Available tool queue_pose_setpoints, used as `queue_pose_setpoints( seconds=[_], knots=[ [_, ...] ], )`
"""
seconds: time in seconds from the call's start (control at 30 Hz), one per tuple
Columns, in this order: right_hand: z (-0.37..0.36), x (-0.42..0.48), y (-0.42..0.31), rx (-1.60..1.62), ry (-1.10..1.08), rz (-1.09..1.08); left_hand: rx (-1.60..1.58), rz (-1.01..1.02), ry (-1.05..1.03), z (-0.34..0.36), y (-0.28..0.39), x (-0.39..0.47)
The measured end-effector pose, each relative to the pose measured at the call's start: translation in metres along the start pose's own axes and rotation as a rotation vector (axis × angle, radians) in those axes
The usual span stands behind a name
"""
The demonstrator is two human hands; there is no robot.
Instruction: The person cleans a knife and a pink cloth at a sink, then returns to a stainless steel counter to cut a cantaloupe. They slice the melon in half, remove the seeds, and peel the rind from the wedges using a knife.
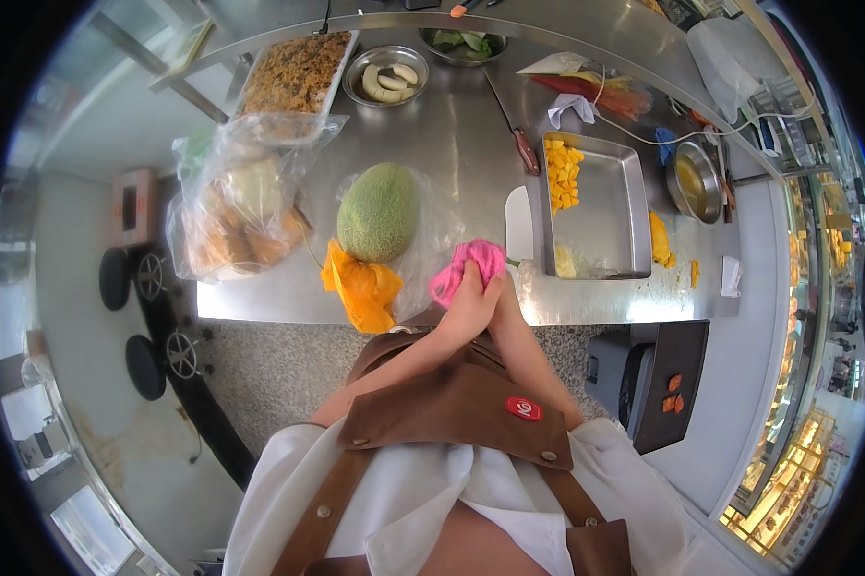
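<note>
Both hands meet at the front edge of the steel table (468,165), around a crumpled pink cloth or net (465,265). My left hand (468,306) lies on it with the thumb over the top. My right hand (503,291) is pressed against its right side, partly hidden by my left. To the left, a green netted melon (380,212) rests on clear plastic, with an orange cloth or wrapper (364,288) just below it. A white plastic scraper (519,219) lies to the right, beside a steel tray (609,216) holding diced yellow fruit (563,173).
A bread-filled plastic bag (242,209) sits at left. Behind are a tray of brown crumbly food (299,72), a bowl with peeled bananas (386,75) and a bowl of greens (465,45). A red-handled knife (525,151) lies near the steel tray; a metal bowl (694,183) stands at right.
</note>
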State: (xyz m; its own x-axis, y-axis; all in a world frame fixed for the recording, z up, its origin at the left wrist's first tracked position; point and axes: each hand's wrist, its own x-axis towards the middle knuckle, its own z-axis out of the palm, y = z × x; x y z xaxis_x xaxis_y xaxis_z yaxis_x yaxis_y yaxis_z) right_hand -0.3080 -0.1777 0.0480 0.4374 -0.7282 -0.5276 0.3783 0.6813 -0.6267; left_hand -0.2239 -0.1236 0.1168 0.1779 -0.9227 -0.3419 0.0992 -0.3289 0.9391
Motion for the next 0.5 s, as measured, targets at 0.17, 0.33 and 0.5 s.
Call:
queue_pose_setpoints(
  seconds=[0.17,0.33,0.5],
  knots=[
    [0.052,0.08,-0.097,-0.353,0.067,-0.117,0.131,0.323,0.099,-0.037,0.019,-0.019],
    [-0.009,0.119,-0.145,-1.194,0.279,-0.605,0.618,0.591,0.553,-0.129,0.032,0.003],
    [-0.069,0.029,-0.039,-1.71,0.32,-0.448,0.548,0.348,0.589,-0.198,0.008,0.016]
  ],
)
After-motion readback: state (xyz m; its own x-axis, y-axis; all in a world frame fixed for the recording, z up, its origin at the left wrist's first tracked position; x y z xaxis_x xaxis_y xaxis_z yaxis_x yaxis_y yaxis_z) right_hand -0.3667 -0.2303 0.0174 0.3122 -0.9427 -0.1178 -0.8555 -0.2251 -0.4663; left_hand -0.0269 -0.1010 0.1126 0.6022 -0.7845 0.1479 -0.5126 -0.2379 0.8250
